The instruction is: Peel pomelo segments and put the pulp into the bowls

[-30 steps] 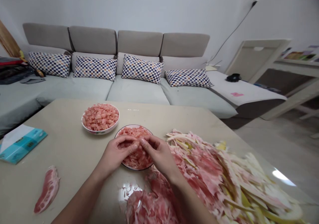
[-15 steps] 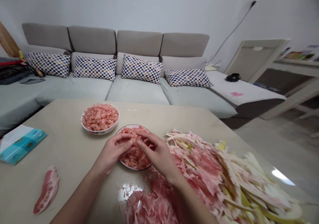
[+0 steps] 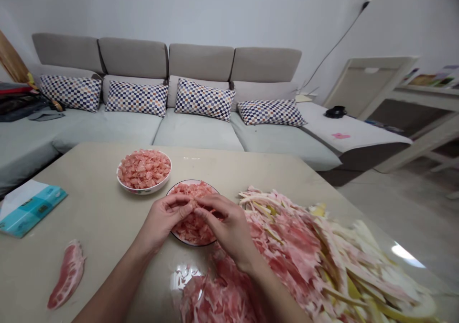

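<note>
Above a dark-rimmed plate (image 3: 175,237) heaped with pink pomelo pulp (image 3: 195,230), both of my hands meet at the fingertips. Between thumb and fingers, my left hand (image 3: 165,220) pinches a small piece of pomelo pulp (image 3: 192,203). My right hand (image 3: 227,222) has its thumb and fingers closed on the same piece from the other side. A whole peeled pomelo segment (image 3: 67,275) lies on the table left of my forearm. Pink membrane scraps (image 3: 218,294) lie under and beside my right forearm.
A fuller white bowl (image 3: 143,190) of pulp stands farther back on the table (image 3: 118,237). Pomelo peel (image 3: 376,275) and membranes spread over the right side. A blue tissue pack (image 3: 38,209) lies at the left edge. Behind the table is a sofa (image 3: 197,134) with checked cushions.
My right hand has moved slightly left, bringing its fingertips against those of my left hand at the pulp piece. The left hand has barely moved.
</note>
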